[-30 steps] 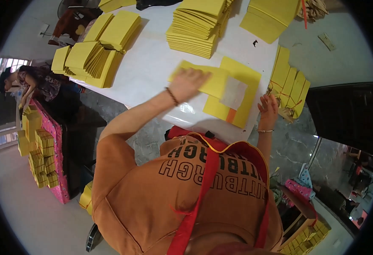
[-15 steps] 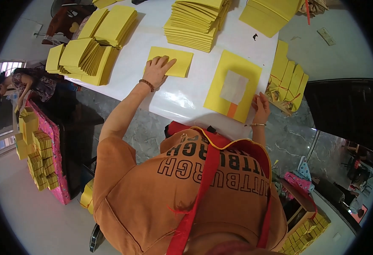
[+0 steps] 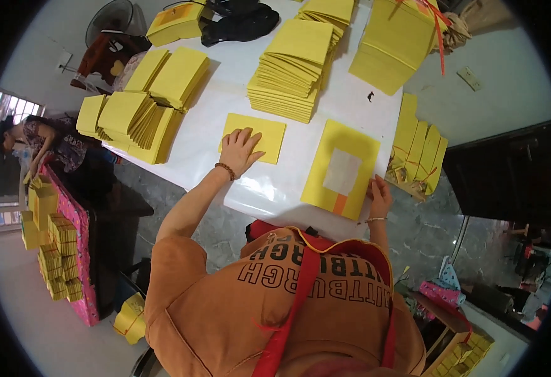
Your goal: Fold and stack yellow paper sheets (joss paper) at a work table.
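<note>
A folded yellow paper [image 3: 271,139] lies on the white-covered table. My left hand [image 3: 240,151], a beaded bracelet at its wrist, rests flat on its left part with the fingers spread. To the right lies a larger yellow sheet [image 3: 317,164] bearing a pale silvery square [image 3: 343,171] and an orange strip [image 3: 339,204]. My right hand [image 3: 380,196] is beside that sheet's right edge, at the table's rim. Its fingers are curled together, and whatever they may hold is too small to make out.
Tall stacks of folded yellow paper [image 3: 291,69] stand beyond my hands, with more stacks [image 3: 134,122] at left and a big block [image 3: 388,50] far right. Black items [image 3: 241,25] lie at the far end. Bundles [image 3: 417,147] sit beside the table; a person [image 3: 43,141] works at another table.
The view has tilted, so the table sits lower in the picture and more of its far end shows. Both hands keep about the same places on the papers.
</note>
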Motion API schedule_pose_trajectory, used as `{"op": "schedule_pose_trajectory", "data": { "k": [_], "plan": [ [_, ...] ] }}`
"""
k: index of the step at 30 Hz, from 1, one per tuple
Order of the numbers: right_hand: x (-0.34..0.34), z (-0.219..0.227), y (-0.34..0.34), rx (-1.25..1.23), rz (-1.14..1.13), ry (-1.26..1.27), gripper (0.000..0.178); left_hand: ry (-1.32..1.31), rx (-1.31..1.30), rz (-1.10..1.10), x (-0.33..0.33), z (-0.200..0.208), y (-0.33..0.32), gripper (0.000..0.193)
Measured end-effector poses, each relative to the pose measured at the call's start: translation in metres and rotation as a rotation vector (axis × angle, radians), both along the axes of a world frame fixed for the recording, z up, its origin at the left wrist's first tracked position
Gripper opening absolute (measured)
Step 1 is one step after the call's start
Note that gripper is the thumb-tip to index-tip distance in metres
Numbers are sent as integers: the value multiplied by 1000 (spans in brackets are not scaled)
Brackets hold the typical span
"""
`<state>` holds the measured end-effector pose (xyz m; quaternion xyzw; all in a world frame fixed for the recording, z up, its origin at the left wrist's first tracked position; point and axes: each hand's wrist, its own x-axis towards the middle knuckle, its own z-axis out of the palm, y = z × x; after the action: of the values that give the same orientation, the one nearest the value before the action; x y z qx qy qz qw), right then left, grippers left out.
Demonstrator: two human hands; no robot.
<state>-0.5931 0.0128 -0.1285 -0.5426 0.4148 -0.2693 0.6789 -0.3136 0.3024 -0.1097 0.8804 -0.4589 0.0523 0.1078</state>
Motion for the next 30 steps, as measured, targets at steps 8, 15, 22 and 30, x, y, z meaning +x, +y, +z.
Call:
{"op": "schedule_pose_trajectory", "data": {
  "k": [8,15,22,30],
  "plan": [
    [18,25,4,-346,114,50,26,-187,-117,-16,4,30,-25,26],
    [9,5,0,-968,336,194,22,189,-311,-602,-88,49,-90,32],
    [0,2,11,-1133,322,360,15,169,-141,-721,-124,32,-100,36],
    [-1,-10,4,-851,340,262,17,621,-255,-703,-116,31,-108,12]
  ]
}}
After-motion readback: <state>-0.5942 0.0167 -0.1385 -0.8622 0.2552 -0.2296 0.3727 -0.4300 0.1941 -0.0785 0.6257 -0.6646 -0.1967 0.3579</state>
